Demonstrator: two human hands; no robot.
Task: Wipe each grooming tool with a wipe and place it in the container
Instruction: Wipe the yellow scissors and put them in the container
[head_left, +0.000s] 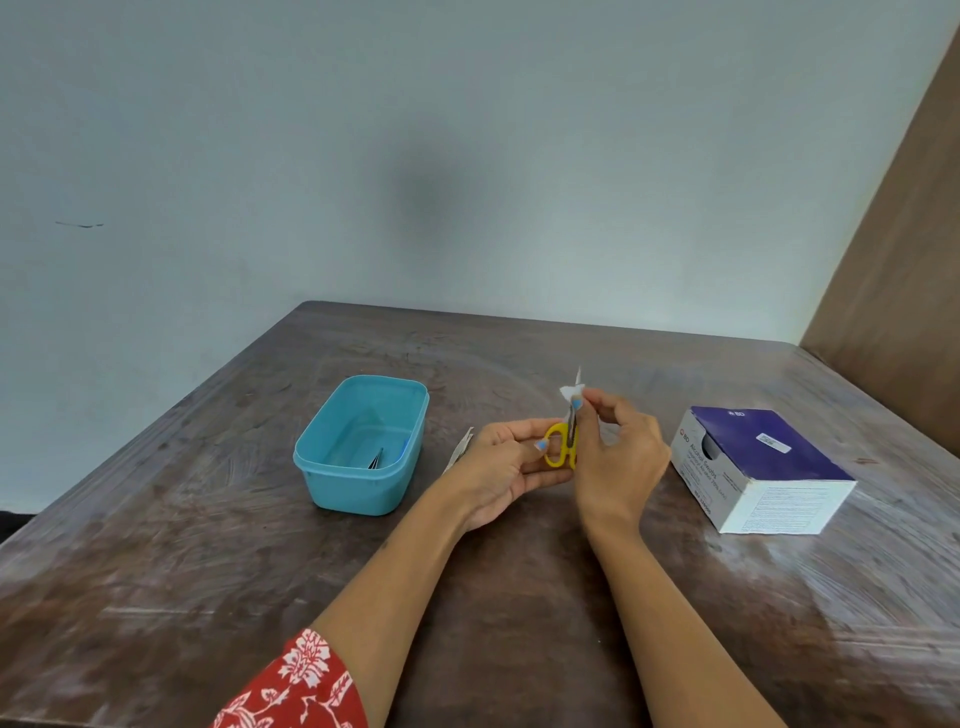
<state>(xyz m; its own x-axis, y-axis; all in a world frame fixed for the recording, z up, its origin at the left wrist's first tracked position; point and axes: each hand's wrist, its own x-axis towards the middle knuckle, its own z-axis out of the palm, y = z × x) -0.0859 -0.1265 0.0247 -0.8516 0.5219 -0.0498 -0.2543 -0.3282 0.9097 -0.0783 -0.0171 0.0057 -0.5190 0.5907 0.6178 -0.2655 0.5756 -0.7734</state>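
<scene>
Above the table (260, 571), the left hand (506, 467) grips one pair of yellow scissors (563, 447) by its handles while the right hand (621, 457) pinches one white wipe (571, 391) around the blades — beside them one blue container (358, 447) holding a dark tool (376, 458), and one box of wipes (763, 467).

Container (363, 447) on table (208, 597), left of centre, a tool (376, 459) lying inside. Box of alcohol swabs (761, 467) toward right edge. Between them, above the table: scissors (563, 444) in both hands. Torn wrapper (462, 447) behind left hand (506, 467).
</scene>
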